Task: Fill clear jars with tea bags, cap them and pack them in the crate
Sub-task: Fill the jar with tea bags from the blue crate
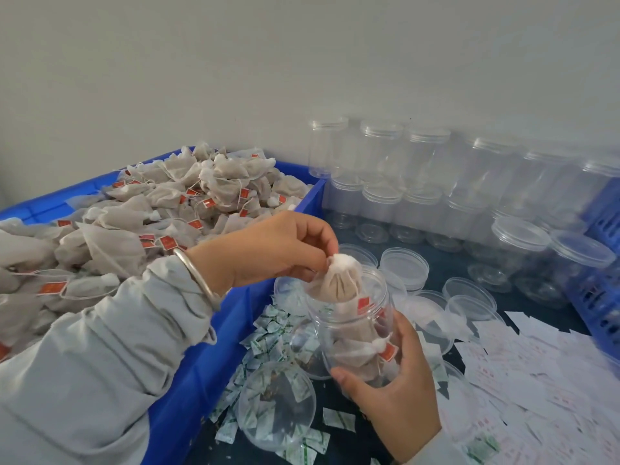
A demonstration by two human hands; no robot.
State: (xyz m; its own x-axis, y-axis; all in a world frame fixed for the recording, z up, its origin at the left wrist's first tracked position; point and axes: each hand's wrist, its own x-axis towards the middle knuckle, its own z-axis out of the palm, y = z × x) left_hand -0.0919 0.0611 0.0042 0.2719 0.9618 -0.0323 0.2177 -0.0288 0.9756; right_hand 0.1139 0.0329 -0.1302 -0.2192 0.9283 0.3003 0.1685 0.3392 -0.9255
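Left hand (281, 253) is pinching a tea bag (342, 283) half inside the jar (352, 330); right hand (389, 384) is gripping the jar's base, tilted. Risk: bag snagging on the rim (tag trailing outside) and later fouling the cap.

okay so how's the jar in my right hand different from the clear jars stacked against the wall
The jar in your right hand is uncapped and tilted; the stacked jars wear lids and stand upright. Your jar holds tea bags, with your left hand pushing another tea bag in; the stacked jars are empty. Both are clear plastic.
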